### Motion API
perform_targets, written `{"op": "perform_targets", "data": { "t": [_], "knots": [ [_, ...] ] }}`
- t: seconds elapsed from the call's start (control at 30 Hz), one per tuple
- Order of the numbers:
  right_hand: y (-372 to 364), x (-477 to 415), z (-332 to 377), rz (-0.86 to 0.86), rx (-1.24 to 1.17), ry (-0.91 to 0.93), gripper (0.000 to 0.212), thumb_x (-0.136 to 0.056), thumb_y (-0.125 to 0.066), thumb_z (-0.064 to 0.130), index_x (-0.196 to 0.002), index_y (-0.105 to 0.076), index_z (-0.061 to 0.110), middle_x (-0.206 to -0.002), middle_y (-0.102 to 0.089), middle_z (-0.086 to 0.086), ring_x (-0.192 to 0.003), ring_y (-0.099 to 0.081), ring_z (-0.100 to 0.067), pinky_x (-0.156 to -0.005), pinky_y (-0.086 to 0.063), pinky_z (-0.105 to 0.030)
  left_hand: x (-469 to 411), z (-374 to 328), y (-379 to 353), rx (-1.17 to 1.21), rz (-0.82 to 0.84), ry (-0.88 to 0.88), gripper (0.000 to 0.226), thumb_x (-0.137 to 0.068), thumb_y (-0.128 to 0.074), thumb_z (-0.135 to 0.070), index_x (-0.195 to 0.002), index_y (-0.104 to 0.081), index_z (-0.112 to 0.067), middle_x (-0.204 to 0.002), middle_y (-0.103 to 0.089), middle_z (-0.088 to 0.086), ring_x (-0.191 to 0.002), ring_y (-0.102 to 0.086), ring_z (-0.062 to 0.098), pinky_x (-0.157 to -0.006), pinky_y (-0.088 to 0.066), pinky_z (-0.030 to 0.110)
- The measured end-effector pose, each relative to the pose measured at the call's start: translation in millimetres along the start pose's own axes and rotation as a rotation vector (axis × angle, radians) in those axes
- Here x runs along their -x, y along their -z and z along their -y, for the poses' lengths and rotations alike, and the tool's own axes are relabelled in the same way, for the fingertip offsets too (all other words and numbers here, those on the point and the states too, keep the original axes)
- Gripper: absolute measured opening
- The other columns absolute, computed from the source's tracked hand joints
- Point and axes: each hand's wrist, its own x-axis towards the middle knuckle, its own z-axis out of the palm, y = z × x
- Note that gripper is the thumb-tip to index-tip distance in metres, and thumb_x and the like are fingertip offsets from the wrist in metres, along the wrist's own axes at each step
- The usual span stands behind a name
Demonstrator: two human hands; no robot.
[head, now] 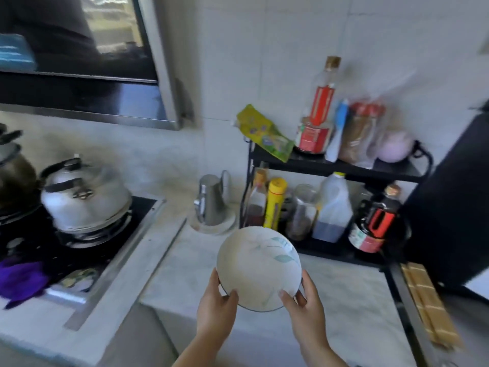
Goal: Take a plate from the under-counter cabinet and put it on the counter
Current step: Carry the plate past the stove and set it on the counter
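While both hands are gripping the plate [258, 266] above the worktop [344, 295], near its front edge, the fetching looks done and only the setting down is left. The left hand [217, 305] and right hand [307, 305] are pinching its near rim, thumbs on top. It is looking white, tilted, with a pale green leaf print.

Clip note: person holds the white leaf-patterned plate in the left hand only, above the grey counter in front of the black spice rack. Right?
Not quite. The head view shows both hands on the white leaf-patterned plate: left hand and right hand grip its near rim. It is above the grey counter, before the black spice rack.
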Motion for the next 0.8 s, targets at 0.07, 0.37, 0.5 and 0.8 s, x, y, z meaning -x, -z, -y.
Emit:
{"op": "perform_targets", "data": {
  "t": [0.07,0.37,0.5,0.8],
  "knots": [
    [17,-6,-6,-0.041,0.004,-0.012,0.065,-0.077,-0.072,0.009,-0.133,-0.046,0.031,-0.13,-0.055,0.015,-0.11,-0.054,0.003,-0.087,-0.048,-0.026,-7,-3,-20,-0.023,0.053,0.001,0.057,-0.08,-0.055,-0.023,-0.13,-0.035,-0.041,-0.098,-0.052,-0.028,-0.071,-0.058,-0.005,-0.062,-0.044,0.029],
    [54,-31,-40,-0.273,-0.074,-0.093,0.071,-0.074,-0.071,-0.005,-0.136,-0.044,0.016,-0.135,-0.052,-0.004,-0.115,-0.055,-0.023,-0.093,-0.046,-0.037,-43,1,-77,-0.013,0.264,0.038,0.064,-0.079,-0.06,-0.017,-0.135,-0.036,-0.032,-0.106,-0.056,-0.019,-0.067,-0.06,-0.008,-0.063,-0.045,0.024],
    [60,-42,-58,-0.341,-0.106,-0.138,0.072,-0.072,-0.071,-0.009,-0.136,-0.044,0.011,-0.135,-0.05,-0.006,-0.116,-0.052,-0.026,-0.09,-0.047,-0.038,-61,12,-96,-0.043,0.314,0.063,0.069,-0.076,-0.065,-0.018,-0.138,-0.036,-0.028,-0.127,-0.059,-0.004,-0.068,-0.061,-0.002,-0.079,-0.047,0.027],
    [75,-58,-84,-0.408,-0.088,-0.192,0.07,-0.069,-0.07,-0.015,-0.131,-0.049,0.008,-0.126,-0.055,-0.008,-0.107,-0.056,-0.027,-0.074,-0.054,-0.023,-87,34,-134,-0.12,0.34,0.127,0.075,-0.069,-0.075,-0.013,-0.137,-0.042,-0.015,-0.129,-0.06,0.008,-0.111,-0.06,0.024,-0.093,-0.043,0.03]
  ]
}}
